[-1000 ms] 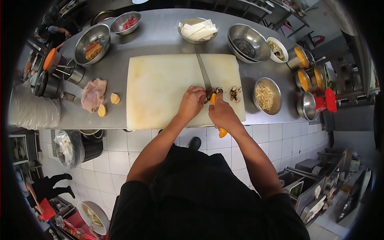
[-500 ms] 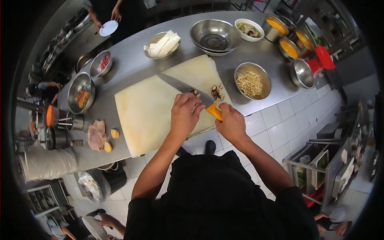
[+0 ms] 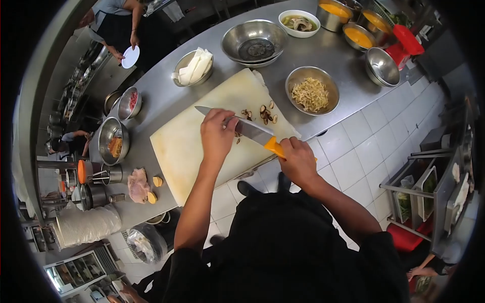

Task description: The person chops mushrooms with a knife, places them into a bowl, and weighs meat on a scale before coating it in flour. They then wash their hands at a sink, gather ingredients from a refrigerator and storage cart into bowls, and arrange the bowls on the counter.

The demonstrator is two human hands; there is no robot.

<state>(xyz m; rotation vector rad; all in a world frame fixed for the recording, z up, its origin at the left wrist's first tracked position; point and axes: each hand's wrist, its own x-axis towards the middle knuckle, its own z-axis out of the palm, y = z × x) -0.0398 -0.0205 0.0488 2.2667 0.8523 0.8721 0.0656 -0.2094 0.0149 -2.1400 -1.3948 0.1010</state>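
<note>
My right hand [image 3: 299,156] is closed around the yellow handle of a chef's knife [image 3: 256,133], whose blade points to the far left over the board. My left hand [image 3: 218,132] has its fingers curled over the blade near the tip, with the fingertips and thumb against the steel. Dark-edged slices, apparently mushroom [image 3: 265,114], lie in small heaps beyond the blade, and a few more sit near my left fingertips. Beneath everything is a thick, pale cutting board [image 3: 184,146]. Part of the blade is hidden by my left hand.
Around the board stand a bowl of pale shreds [image 3: 310,93], a bowl of white slabs [image 3: 194,68], stacked metal bowls [image 3: 252,43] and a soup bowl [image 3: 299,23]. Raw meat [image 3: 138,186] lies at left. A person [image 3: 118,30] across the counter holds a white plate [image 3: 130,57].
My left hand has slid along the blade from near the handle towards the tip. More dark slices show on the board beside the knife. The whole view has shifted and turned slightly.
</note>
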